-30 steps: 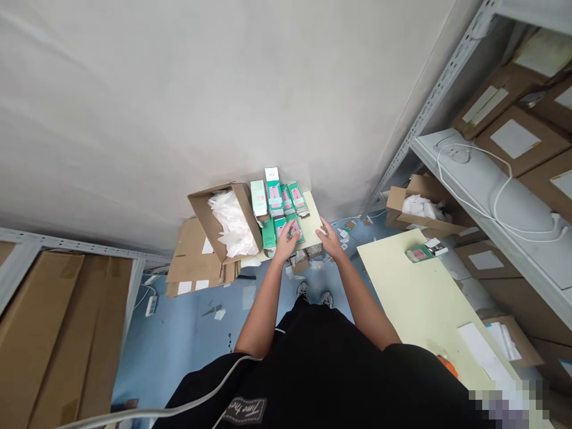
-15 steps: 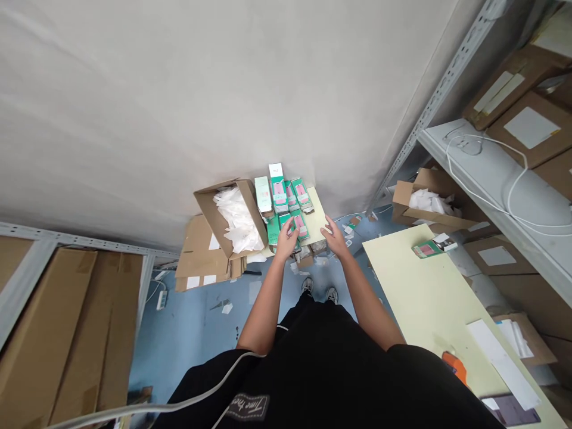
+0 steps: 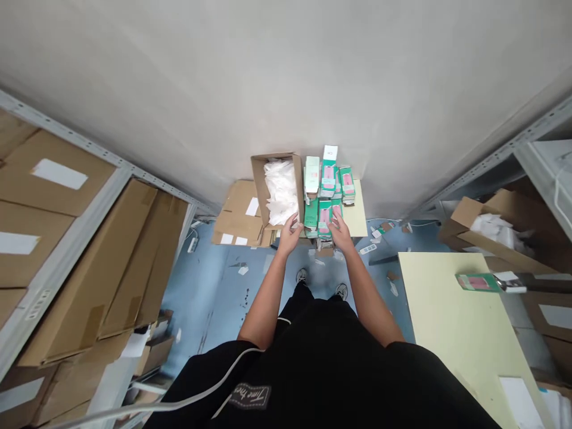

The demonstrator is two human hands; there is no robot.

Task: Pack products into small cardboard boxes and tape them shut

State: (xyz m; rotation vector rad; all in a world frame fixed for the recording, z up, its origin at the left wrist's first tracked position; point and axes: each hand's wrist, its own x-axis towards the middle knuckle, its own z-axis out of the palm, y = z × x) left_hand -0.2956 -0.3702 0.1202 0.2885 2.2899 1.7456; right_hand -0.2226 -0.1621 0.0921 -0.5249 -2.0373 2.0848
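My left hand (image 3: 289, 235) is at the front right corner of an open cardboard box (image 3: 300, 190) filled with white paper-like sheets (image 3: 282, 189). Its fingers are loosely bent and apart, with nothing visible in them. Beside that box several green and white small cartons (image 3: 325, 213) with pink panels stand in rows on a pale table (image 3: 358, 210). My right hand (image 3: 341, 233) is at the front right cartons, its fingers apart and covering part of one carton (image 3: 336, 205). Whether the fingertips press on it, I cannot tell.
Flattened cardboard (image 3: 241, 208) lies left of the open box. A second pale table (image 3: 451, 322) at the right bears one green carton (image 3: 477, 282). Shelves with brown boxes (image 3: 120, 262) flank both sides. Paper scraps and a power strip (image 3: 367, 249) lie on the blue floor.
The view has swung left, so the table and cartons appear further right. My left hand has gone from the front cartons to the open box's corner; my right hand has come to the front cartons.
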